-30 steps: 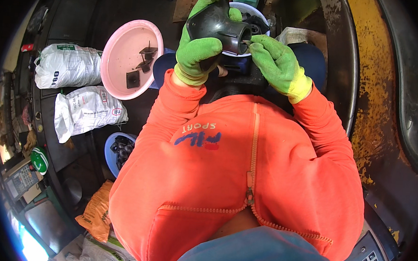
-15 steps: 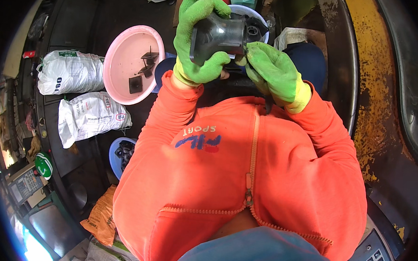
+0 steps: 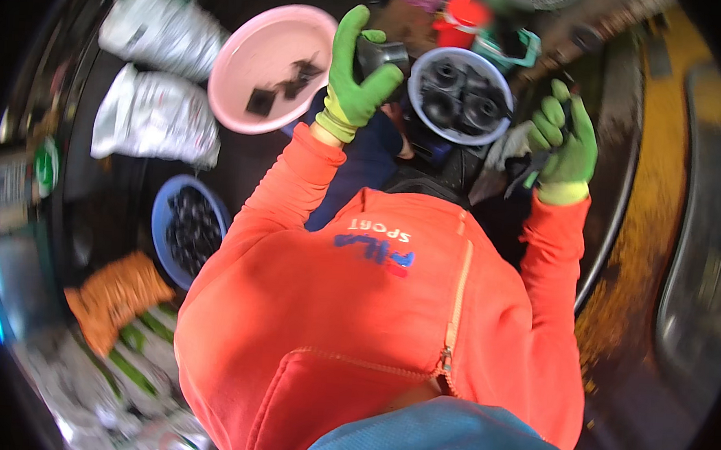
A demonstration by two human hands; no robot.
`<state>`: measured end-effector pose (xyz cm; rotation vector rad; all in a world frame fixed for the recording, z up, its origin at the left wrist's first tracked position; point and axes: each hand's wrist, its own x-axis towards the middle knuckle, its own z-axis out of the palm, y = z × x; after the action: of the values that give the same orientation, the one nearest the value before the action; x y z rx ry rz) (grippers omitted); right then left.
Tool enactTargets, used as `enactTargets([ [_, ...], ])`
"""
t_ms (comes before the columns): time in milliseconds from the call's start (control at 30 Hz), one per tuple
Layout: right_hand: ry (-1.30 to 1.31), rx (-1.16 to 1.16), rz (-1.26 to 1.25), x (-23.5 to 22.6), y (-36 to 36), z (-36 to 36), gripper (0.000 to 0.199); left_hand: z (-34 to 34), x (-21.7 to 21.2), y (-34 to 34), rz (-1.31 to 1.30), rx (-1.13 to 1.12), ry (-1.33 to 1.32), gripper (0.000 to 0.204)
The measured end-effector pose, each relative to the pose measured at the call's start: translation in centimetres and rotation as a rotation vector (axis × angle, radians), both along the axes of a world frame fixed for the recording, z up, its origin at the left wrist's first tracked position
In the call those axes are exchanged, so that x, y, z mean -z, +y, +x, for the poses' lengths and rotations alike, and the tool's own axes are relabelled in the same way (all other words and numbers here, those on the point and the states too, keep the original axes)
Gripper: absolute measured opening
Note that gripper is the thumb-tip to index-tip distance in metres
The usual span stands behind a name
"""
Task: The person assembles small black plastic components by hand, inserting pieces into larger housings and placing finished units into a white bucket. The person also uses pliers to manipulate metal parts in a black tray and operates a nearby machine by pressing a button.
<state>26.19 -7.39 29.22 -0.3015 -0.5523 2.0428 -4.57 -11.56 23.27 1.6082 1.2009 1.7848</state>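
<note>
Two gloved hands are working here, so going from nearest the body outward:

1. The person's orange jacket [image 3: 372, 323] is filling the middle of the head view, with both sleeves running up toward 12 o'clock.
2. The right hand [image 3: 567, 146], in a green glove, is sitting at about 2 o'clock from the chest. Its fingers are curling around a thin dark tool [image 3: 528, 170]; I can't tell what kind, it's blurred. It's hanging well apart from the part the other hand has.
3. The left hand [image 3: 356, 82], also green-gloved, is reaching out at about 11 o'clock and gripping a small dark cup-shaped part [image 3: 383, 57] between thumb and fingers. So the left hand is the one that has the part; the right one is clearly the farther of the two.
4. From the left hand, the grey bowl [image 3: 417, 85] of similar dark parts is lying just beside it at 3 o'clock, between the two hands. The held part is hovering right at that bowl's left rim.
5. The pink bowl [image 3: 247, 56] holding a few dark bits is sitting at 9 o'clock from the left hand, near it.
6. Which way the held part's long axis is pointing is too fuzzy to call.
7. Farther off, a blue bowl [image 3: 165, 215] of dark pieces and two white sacks [image 3: 154, 124] are lying out at 9 to 10 o'clock.
</note>
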Motion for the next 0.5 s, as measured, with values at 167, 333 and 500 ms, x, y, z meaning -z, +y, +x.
enactTargets([
  [167,-0.369,-0.104,-0.21,9.9,-0.7,2.4,0.029,-11.9,9.6,-6.6,-0.389,-0.246,-1.191,0.055],
  [333,-0.46,-0.24,-0.435,14.3,-3.0,4.4,0.028,-22.5,18.4,-22.3,-0.473,-0.842,-1.473,0.049],
  [500,-0.312,-0.27,-0.327,13.0,-2.0,5.2,0.026,-29.6,15.6,-28.0,0.095,-1.367,-1.29,0.054],
])
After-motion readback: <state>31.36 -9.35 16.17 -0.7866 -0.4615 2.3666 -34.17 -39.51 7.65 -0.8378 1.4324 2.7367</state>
